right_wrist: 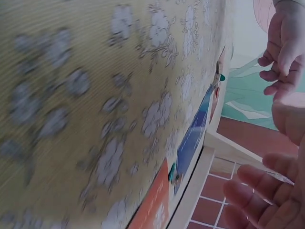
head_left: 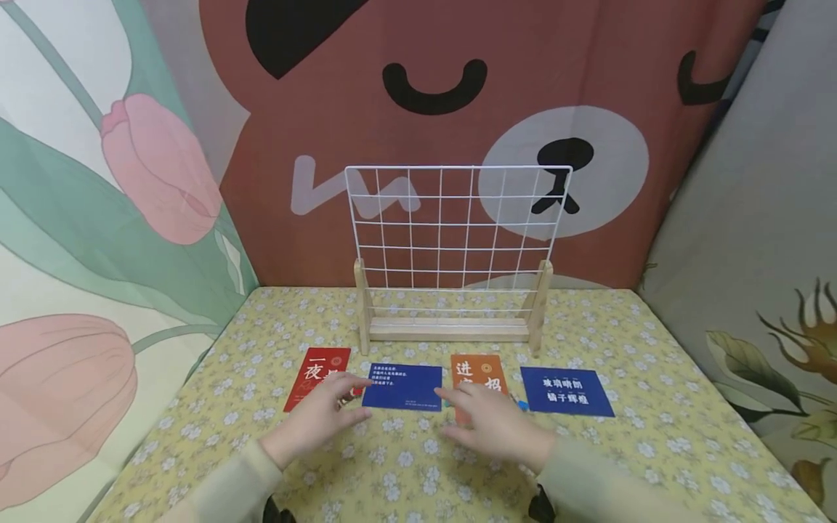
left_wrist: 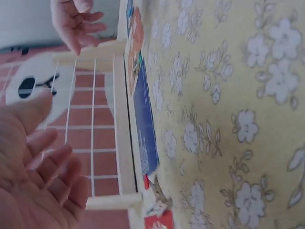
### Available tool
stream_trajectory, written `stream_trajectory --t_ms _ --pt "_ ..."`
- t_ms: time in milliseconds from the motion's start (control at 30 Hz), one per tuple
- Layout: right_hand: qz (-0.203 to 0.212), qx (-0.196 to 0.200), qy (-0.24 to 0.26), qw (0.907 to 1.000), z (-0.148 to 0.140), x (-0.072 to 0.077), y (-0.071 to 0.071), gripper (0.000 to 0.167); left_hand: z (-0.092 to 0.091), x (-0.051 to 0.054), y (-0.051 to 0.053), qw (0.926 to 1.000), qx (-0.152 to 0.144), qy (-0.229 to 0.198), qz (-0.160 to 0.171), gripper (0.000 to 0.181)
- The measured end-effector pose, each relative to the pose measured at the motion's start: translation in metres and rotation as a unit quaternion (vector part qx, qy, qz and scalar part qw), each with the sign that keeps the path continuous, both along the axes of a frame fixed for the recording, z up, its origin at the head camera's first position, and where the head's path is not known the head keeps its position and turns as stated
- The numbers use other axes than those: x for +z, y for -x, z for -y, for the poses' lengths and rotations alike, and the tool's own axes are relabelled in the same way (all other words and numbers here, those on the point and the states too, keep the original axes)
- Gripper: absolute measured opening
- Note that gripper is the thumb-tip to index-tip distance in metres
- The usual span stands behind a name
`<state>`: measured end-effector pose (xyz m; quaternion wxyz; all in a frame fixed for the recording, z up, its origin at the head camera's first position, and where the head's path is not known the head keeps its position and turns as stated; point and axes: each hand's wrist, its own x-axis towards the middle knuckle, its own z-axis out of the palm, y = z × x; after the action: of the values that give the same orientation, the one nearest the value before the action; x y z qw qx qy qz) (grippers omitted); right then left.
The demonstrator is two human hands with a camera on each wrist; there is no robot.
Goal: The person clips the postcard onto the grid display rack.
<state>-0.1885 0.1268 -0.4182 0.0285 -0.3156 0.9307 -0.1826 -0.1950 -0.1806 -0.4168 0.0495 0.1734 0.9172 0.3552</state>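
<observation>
My left hand (head_left: 320,414) hovers above the table beside the red card (head_left: 314,370), its fingers loosely bent and nothing in them. Between the hands lies a blue card (head_left: 405,388) with white print. My right hand (head_left: 497,425) is held over the near part of an orange card (head_left: 480,365), covering some of it, and it too grips nothing. Farther right, another blue card (head_left: 567,392) lies flat. Small coloured clip-like pieces sit between the cards, one red (head_left: 357,391) and one blue (head_left: 522,405); the hands partly hide them.
Behind the cards stands a white wire grid rack on a wooden base (head_left: 451,333). A yellow floral cloth (head_left: 405,465) covers the table. A curtain with a bear face (head_left: 431,138) hangs at the back, and printed curtains flank both sides.
</observation>
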Motion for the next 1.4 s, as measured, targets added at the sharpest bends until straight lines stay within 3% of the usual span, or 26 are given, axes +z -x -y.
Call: stream_trajectory --t_ms 133,233,400,600,967,1200,1400 --pt "0.047 -0.019 0.026 0.9984 0.01 -0.003 0.006 0.061 0.01 -0.006 0.014 0.9953 0.094 -0.007 0.021 0.046" --pt "0.082 -0.031 0.036 0.9955 0.018 -0.006 0.011 0.061 0.022 -0.01 0.024 0.99 0.137 0.0 0.033 0.046" --pt "0.115 -0.048 0.046 0.9912 0.031 -0.012 0.02 0.057 0.039 -0.015 0.037 0.982 0.178 0.021 0.061 0.052" --pt "0.122 -0.066 0.051 0.9891 0.047 -0.016 0.028 0.054 0.051 -0.023 0.052 0.9699 0.227 0.022 0.086 0.059" --pt "0.131 -0.083 0.073 0.9852 0.071 -0.022 0.037 0.053 0.054 -0.039 0.067 0.9424 0.308 0.03 0.126 0.08" --pt "0.181 -0.099 0.131 0.9697 0.092 -0.025 0.051 0.053 0.049 -0.046 0.072 0.9291 0.34 0.033 0.142 0.092" --pt "0.253 -0.096 0.212 0.9392 0.113 -0.022 0.055 0.056 0.048 -0.049 0.076 0.9245 0.349 0.033 0.15 0.099"
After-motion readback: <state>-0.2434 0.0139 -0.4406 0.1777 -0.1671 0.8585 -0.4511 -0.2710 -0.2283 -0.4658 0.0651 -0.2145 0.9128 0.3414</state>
